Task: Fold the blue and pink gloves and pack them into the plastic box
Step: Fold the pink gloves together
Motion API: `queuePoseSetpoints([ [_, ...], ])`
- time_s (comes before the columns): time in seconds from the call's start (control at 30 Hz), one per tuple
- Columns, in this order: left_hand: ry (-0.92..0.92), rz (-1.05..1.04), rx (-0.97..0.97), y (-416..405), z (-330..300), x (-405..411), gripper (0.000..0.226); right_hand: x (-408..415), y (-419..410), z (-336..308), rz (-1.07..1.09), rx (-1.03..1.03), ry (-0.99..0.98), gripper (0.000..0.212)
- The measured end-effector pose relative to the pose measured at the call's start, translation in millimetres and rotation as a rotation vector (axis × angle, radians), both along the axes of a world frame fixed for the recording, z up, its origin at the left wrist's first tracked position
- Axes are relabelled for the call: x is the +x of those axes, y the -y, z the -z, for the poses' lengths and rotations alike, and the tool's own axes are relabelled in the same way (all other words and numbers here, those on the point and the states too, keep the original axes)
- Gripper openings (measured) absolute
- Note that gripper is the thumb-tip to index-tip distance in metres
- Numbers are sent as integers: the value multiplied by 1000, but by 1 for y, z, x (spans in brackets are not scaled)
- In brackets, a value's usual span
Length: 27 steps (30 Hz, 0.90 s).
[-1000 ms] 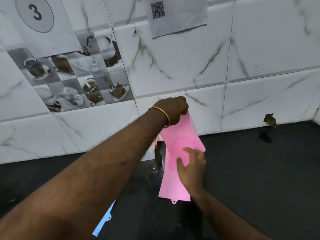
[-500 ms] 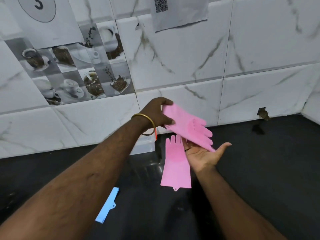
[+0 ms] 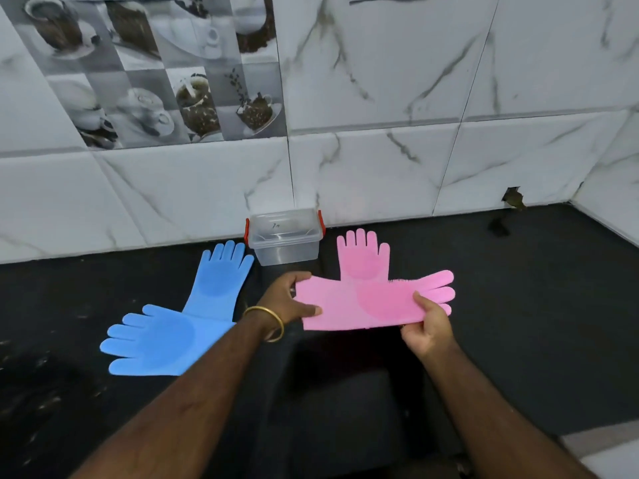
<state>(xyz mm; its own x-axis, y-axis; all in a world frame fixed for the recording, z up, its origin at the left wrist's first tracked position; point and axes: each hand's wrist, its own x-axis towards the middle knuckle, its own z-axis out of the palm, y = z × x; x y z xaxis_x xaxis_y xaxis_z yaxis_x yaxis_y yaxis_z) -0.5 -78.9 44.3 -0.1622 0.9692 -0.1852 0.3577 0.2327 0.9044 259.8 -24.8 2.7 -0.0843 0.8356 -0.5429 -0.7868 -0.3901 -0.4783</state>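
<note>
A pink glove point(image 3: 373, 302) is held stretched sideways between two hands, just above a dark tabletop point(image 3: 536, 305), its fingers pointing right. Its cuff end is pinched by the left hand point(image 3: 288, 299), thumb underneath, while the palm part is gripped from below by the right hand point(image 3: 427, 326). A second pink glove point(image 3: 363, 254) lies flat behind it, fingers toward the wall, partly covered by the held one. To the left, two blue gloves point(image 3: 173, 330) are laid out flat – one pointing left, the other pointing toward the wall (their cuffs overlap). A clear plastic box point(image 3: 285, 238) with red clips is seen against the tiled wall point(image 3: 380, 160), between the blue and pink pairs – lid on, nothing visible inside. No glove appears folded yet, so the folding and all the packing are judged still to be done.
</note>
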Motion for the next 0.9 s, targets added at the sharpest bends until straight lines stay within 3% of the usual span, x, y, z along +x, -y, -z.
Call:
queuePoseSetpoints([
  [0.17, -6, -25, -39, 18, 42, -13, 78, 7, 19, 23, -54, 16, 106, 41],
  [0.47, -316, 63, -223, 29, 83, -19, 93, 26, 28, 47, -67, -77, 582, 38],
  [0.57, -421, 84, -255, 27, 80, -21, 96, 35, 23, 51, -71, -99, 820, 30],
  [0.63, -465, 71, -283, 25, 76, -21, 88, 42, 18, 52, -82, -128, 1056, 18],
  [0.73, -571, 46, -294, 16, 68, -19, 72, 56, 8, 49, -123, -100, 1387, 26],
  [0.8, -619, 12, -272, 6, 62, -13, 62, 64, -3, 45, -164, -68, 1513, 26],
  [0.9, -539, -16, -231, -16, 56, 2, 47, 70, -24, 41, -211, 16, 1564, 22],
])
